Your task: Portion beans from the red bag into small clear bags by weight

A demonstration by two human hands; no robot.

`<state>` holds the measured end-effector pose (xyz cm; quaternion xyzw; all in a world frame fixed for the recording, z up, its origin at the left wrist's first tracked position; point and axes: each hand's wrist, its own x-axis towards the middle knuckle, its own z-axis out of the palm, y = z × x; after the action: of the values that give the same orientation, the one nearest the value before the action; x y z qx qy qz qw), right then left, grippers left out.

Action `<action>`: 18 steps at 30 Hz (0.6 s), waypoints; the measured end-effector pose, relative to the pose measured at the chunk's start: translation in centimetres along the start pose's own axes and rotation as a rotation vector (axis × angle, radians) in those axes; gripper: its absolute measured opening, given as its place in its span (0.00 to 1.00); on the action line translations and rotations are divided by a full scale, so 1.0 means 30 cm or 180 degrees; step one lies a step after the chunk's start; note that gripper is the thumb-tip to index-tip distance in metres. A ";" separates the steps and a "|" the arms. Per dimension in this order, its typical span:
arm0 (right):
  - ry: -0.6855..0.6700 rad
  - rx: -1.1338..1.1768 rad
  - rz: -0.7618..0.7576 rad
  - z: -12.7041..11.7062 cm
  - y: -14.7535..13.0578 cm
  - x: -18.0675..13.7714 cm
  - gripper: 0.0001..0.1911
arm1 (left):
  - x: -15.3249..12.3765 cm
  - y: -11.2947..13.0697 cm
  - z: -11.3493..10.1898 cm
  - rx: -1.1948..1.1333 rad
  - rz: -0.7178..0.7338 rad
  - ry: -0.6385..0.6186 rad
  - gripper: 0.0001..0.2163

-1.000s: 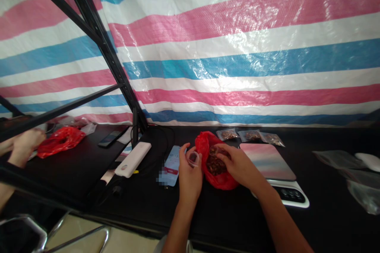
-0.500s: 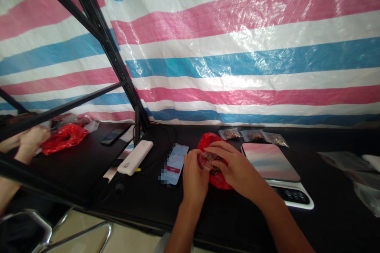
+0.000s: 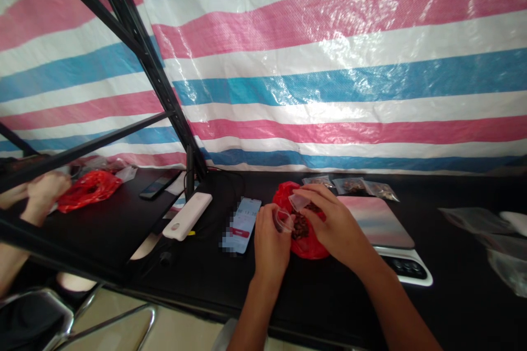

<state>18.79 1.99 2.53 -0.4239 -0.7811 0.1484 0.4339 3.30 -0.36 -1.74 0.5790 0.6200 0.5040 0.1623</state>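
A red plastic bag (image 3: 307,245) full of small brown pieces lies open on the black table (image 3: 313,296). My left hand (image 3: 269,244) and my right hand (image 3: 333,225) meet just above it. Both pinch a small clear plastic pouch (image 3: 297,201), the left at its lower edge and the right at its top. What is inside the pouch cannot be made out.
A digital scale (image 3: 381,225) with a pink-blue top sits right of the bag. Three filled clear pouches (image 3: 349,185) lie behind it. A phone (image 3: 242,224) and a white power bank (image 3: 187,216) lie left. Empty clear bags (image 3: 489,241) lie far right. Another person's hand (image 3: 41,192) works at a second red bag (image 3: 88,189).
My right hand came out of the red bag and joined the left on the clear pouch, which now stands higher above the bag. The view shifted slightly.
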 end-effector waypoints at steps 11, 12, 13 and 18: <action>-0.1056 -0.0785 0.0885 -0.007 0.038 -0.024 0.23 | -0.106 0.092 -0.039 0.0326 -0.0878 -0.0330 0.11; -0.1083 -0.0861 0.0885 -0.010 0.034 -0.023 0.23 | -0.120 0.097 -0.031 0.0193 -0.0845 -0.0403 0.11; -0.1112 -0.0921 0.0877 -0.013 0.031 -0.023 0.23 | -0.131 0.099 -0.022 0.0024 -0.0778 -0.0458 0.11; -0.1272 -0.0858 0.0887 -0.023 0.036 -0.028 0.23 | -0.135 0.085 0.033 -0.0463 -0.0703 -0.0197 0.15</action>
<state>20.16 1.88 1.81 -0.5435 -0.7980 0.1820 0.1863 6.62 -3.94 -1.65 0.5092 0.6364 0.5087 0.2774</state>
